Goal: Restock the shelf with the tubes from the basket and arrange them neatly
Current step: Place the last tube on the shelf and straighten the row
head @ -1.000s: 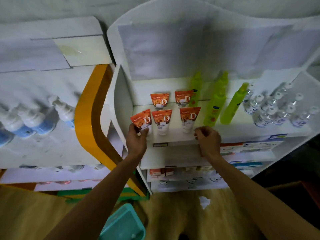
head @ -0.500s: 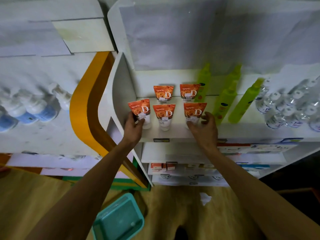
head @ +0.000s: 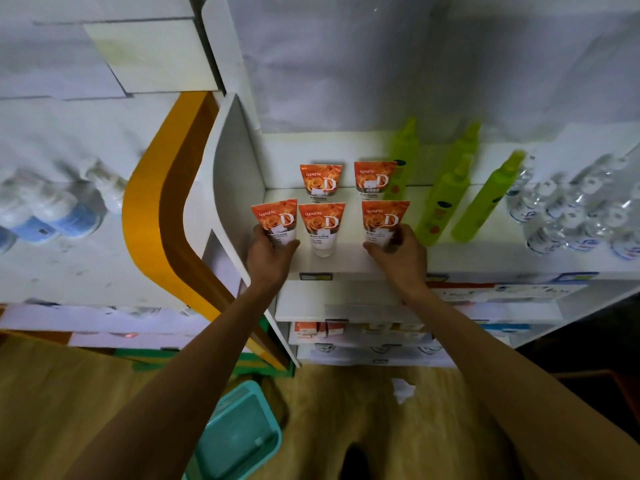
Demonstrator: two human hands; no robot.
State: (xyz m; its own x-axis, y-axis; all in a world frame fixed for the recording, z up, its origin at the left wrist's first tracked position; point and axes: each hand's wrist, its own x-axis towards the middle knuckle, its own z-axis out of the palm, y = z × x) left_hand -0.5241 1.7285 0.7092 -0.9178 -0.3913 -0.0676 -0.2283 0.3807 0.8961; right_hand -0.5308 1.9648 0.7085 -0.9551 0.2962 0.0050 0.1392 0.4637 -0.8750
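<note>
Several orange tubes stand cap-down on the white shelf (head: 467, 263). The front row holds a left tube (head: 275, 220), a middle tube (head: 322, 226) and a right tube (head: 384, 220). Two more tubes (head: 321, 180) (head: 374, 177) stand behind them. My left hand (head: 268, 254) grips the lower end of the front left tube at the shelf's left corner. My right hand (head: 398, 254) grips the lower end of the front right tube. The teal basket (head: 239, 434) sits on the floor below; its contents are hard to make out.
Green spray bottles (head: 446, 199) stand right of the tubes, clear white-capped bottles (head: 571, 216) further right. Lower shelves hold boxed goods (head: 318, 329). A white side panel (head: 228, 174) bounds the shelf's left end. Blue-and-white bottles (head: 52, 216) fill the neighbouring unit. A paper scrap (head: 401, 389) lies on the wooden floor.
My right hand rose from the shelf's front edge and closed on the front right tube. My left hand kept hold of the front left tube and set it more upright. The camera moved closer.
</note>
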